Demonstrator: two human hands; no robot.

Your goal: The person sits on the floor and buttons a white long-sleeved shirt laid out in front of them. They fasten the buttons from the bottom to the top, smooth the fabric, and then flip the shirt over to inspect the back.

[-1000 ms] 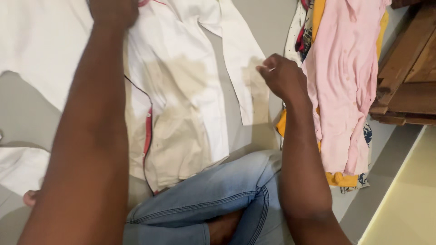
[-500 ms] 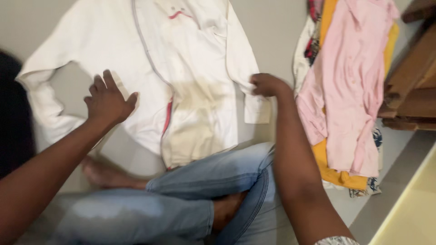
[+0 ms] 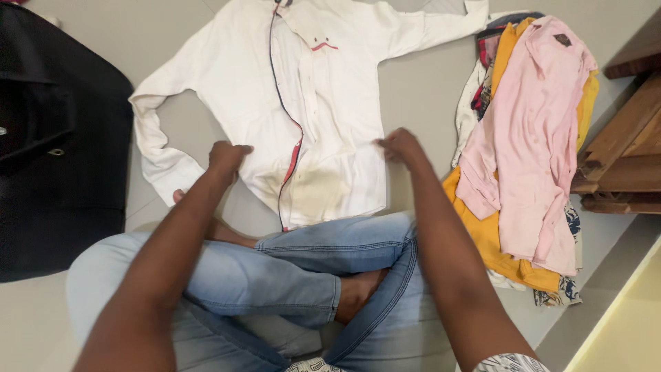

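Observation:
A white long-sleeved shirt (image 3: 330,103) with a dark and red placket lies spread flat on the grey floor in front of my crossed legs in blue jeans. My left hand (image 3: 227,157) pinches the shirt's left side edge near the hem. My right hand (image 3: 399,146) pinches the right side edge at about the same height. One sleeve bends down at the left, the other stretches out toward the upper right.
A pile of clothes lies at the right, with a pink shirt (image 3: 530,131) on top of a yellow garment (image 3: 496,241). A black garment (image 3: 55,145) lies at the left. Wooden furniture (image 3: 623,151) stands at the far right.
The view has pulled back, showing the whole shirt. The right sleeve now stretches out to the upper right. My left hand moved from the left sleeve area to the shirt's side edge.

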